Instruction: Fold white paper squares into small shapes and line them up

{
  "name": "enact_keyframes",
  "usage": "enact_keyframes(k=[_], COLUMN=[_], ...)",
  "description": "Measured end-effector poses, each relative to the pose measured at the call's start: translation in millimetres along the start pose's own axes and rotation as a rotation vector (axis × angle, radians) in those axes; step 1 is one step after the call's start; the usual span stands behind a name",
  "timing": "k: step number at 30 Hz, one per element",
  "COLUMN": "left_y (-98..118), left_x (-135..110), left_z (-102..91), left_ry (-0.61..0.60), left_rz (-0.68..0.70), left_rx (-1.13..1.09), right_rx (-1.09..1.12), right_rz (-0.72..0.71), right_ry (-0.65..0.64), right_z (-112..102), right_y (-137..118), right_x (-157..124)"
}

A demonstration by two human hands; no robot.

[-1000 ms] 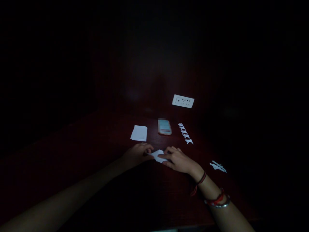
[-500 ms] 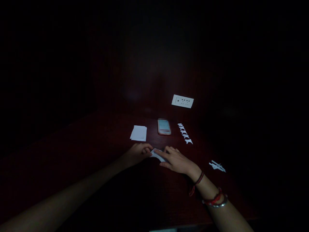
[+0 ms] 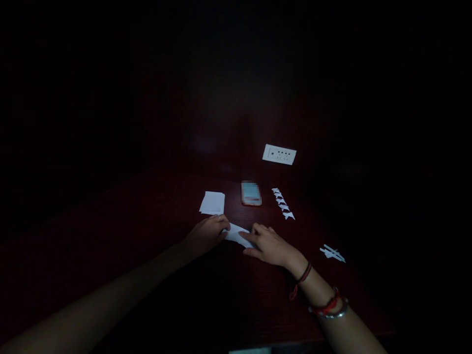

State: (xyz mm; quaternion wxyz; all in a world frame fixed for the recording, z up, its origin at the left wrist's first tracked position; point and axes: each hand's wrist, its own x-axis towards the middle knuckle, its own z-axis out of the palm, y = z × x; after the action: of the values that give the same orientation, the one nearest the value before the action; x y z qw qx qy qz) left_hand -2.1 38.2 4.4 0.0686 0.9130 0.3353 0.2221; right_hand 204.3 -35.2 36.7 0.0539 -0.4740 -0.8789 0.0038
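A small white paper piece lies on the dark red table between my two hands. My left hand has its fingers curled onto the paper's left end. My right hand presses its fingers on the right end; red threads and a metal bangle sit on that wrist. The scene is very dim, so the folds in the paper are hard to make out.
A stack of white paper squares lies just beyond my left hand. A phone sits behind the paper. A row of folded white shapes lies to its right, cut strips at the far right, a white socket plate on the wall.
My left hand has shifted slightly left and up along the paper, and more of the white piece now shows between the hands. My right hand has barely moved.
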Motion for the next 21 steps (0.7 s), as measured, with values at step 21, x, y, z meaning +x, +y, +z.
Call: enact_keyframes(k=[21], left_y=[6], left_x=[-4], left_z=[9.4], left_ry=[0.112], left_rz=[-0.118], left_rx=[0.172], right_rx=[0.175], right_rz=[-0.006], right_ry=[0.12], right_z=[5], right_y=[5], right_x=[3])
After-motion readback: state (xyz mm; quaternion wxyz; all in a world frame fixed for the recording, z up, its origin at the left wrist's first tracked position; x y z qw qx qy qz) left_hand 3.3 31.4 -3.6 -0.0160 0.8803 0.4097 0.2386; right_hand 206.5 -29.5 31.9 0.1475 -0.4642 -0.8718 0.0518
